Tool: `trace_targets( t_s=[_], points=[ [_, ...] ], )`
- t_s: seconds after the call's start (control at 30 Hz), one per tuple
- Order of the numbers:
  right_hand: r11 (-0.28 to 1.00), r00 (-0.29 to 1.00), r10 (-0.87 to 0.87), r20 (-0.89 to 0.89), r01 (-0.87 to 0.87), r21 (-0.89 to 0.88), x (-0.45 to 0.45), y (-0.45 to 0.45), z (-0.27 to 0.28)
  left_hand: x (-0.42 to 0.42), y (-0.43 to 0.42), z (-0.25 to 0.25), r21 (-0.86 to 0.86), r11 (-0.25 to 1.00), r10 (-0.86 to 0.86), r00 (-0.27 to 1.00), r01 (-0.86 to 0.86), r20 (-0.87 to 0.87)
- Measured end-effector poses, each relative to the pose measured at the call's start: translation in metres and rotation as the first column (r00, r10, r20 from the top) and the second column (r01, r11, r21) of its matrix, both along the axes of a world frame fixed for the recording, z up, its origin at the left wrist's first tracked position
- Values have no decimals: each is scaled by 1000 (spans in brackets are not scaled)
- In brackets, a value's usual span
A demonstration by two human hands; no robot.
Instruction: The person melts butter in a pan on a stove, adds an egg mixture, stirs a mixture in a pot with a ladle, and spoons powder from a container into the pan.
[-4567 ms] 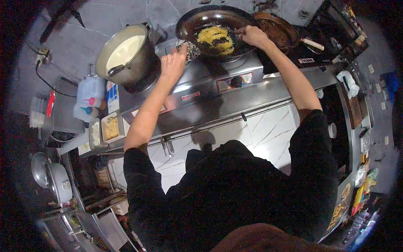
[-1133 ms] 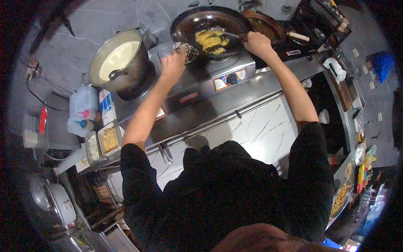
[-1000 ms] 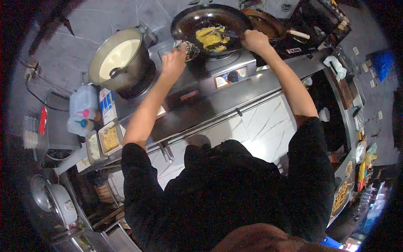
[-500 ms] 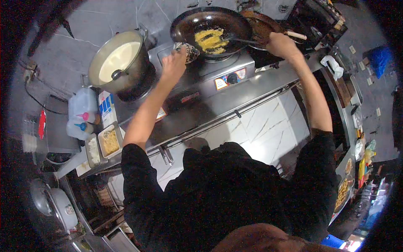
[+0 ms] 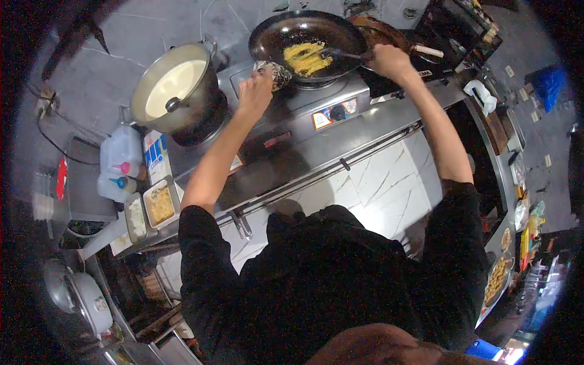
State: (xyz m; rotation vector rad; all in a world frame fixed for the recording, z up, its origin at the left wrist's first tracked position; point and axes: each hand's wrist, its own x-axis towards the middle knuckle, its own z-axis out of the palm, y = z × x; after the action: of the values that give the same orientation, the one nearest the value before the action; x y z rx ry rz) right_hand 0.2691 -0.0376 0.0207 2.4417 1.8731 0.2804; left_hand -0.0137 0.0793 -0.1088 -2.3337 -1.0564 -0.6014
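Note:
A dark wok [image 5: 267, 45] sits on the stove burner with yellow food [image 5: 307, 59], which looks like egg, spread in its middle. My left hand [image 5: 256, 91] is closed on a patterned cloth [image 5: 277, 74] at the wok's near-left rim; any handle under it is hidden. At the wok's right side, my right hand [image 5: 391, 61] is wrapped around the handle of a dark spatula [image 5: 347, 55]. The spatula's head rests in the yellow food.
A big pot [image 5: 176, 91] of creamy liquid, with a ladle in it, stands to the left. Food trays [image 5: 160, 205] and squeeze bottles [image 5: 126, 184] lie beyond it. Right of the wok is a brown pan [image 5: 380, 33]. The steel counter edge [image 5: 377, 125] runs before me.
My right hand has moved left with the spatula, pushing its head further into the yellow food, which is now bunched closer together. My left hand stays at the wok's rim.

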Motion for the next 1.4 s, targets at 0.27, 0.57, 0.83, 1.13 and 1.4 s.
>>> trace_targets(
  t_s=[0.27,0.57,0.83,1.13,1.4],
  points=[
    [996,997,57,-48,-53,76,0,16,-43,-2,-7,4,-78,996,-28,997,33,74],
    [1000,1000,-1,14,1,19,-10,-31,-5,-3,-3,-1,-55,997,-54,994,60,99],
    [997,998,-58,-33,60,47,-8,-31,-10,-10,-11,4,-167,983,-49,983,79,177],
    [999,998,19,-63,-17,27,1,-14,-72,-68,-117,-39,-568,803,128,878,181,462],
    [998,1000,7,-18,-8,-62,-23,-26,-46,-77,-178,-143,-701,691,10,968,176,252]
  ],
)
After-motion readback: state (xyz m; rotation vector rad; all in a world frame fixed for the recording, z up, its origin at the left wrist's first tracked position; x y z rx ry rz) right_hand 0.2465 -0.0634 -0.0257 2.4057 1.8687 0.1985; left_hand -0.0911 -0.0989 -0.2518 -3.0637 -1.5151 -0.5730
